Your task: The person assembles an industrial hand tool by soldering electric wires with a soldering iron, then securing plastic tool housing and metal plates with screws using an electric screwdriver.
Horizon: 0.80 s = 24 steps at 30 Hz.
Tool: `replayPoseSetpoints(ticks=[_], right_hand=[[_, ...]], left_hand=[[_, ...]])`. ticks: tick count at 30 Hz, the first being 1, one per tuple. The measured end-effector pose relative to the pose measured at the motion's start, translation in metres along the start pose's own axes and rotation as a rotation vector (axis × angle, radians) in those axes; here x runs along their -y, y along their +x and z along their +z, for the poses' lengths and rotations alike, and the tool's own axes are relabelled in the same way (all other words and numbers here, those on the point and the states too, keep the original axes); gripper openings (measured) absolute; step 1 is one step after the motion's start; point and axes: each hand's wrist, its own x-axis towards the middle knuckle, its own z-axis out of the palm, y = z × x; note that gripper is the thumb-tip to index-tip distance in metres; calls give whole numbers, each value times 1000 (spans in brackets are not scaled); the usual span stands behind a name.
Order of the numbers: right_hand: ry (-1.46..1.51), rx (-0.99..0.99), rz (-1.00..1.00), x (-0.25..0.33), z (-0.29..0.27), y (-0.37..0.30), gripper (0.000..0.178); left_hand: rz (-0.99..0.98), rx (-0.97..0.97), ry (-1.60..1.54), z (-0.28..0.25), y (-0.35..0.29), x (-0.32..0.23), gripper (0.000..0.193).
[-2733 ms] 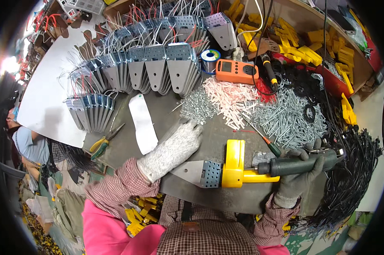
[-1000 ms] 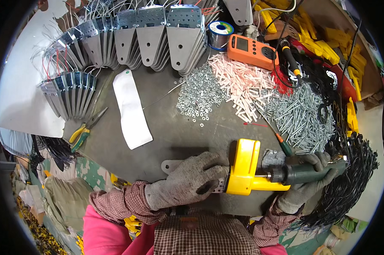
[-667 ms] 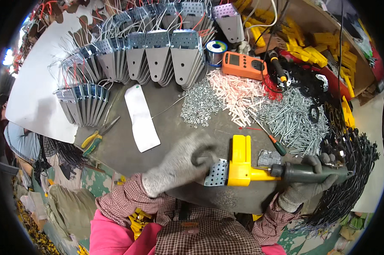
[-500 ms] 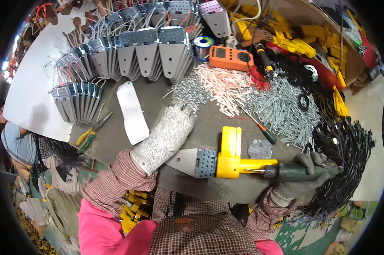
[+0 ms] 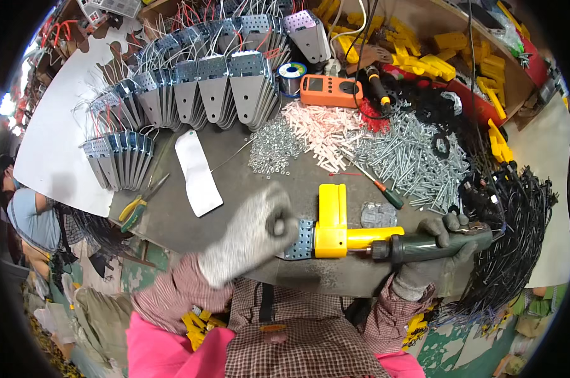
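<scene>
My left hand [image 5: 250, 233], in a speckled grey knit glove, is curled with thumb and fingertips together. It is slightly blurred, and anything pinched inside is hidden. It hovers over a flat metal piece, covering most of it except the bluish perforated end [image 5: 302, 240]. That end meets a yellow plastic handle [image 5: 331, 220] with an upright block and a side arm. On the right, my gloved right hand [image 5: 433, 268] is wrapped round a dark green power screwdriver [image 5: 414, 247]. The screwdriver lies level, its bit pointing left along the yellow arm.
Beyond my hands lie heaps of small nuts [image 5: 272, 151], pinkish-white sleeves [image 5: 323, 132] and long screws [image 5: 417, 164]. An orange meter [image 5: 330, 91] and solder spool [image 5: 292, 79] stand behind. Fanned metal plates [image 5: 250, 88], a white strip [image 5: 198, 173], pliers [image 5: 143, 203] and black cables [image 5: 512, 239] surround the workspace.
My left hand has drawn back from the nut heap toward me, down to the metal piece, with its fingers curled. My right hand still grips the power screwdriver.
</scene>
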Motion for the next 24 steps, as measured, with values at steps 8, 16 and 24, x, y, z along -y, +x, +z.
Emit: replayPoseSetpoints(ticks=[8,16,24], right_hand=[[106,-73,37,-15,9,3,31],[131,-20,68,-15,3,6,31],[74,-80,20,-14,9,1,34]], left_hand=[[128,-185,-244,39,-42,-4,23],[160,-79,-144,39,-44,-2,22],[74,-16,-301,30,-41,-3,21]])
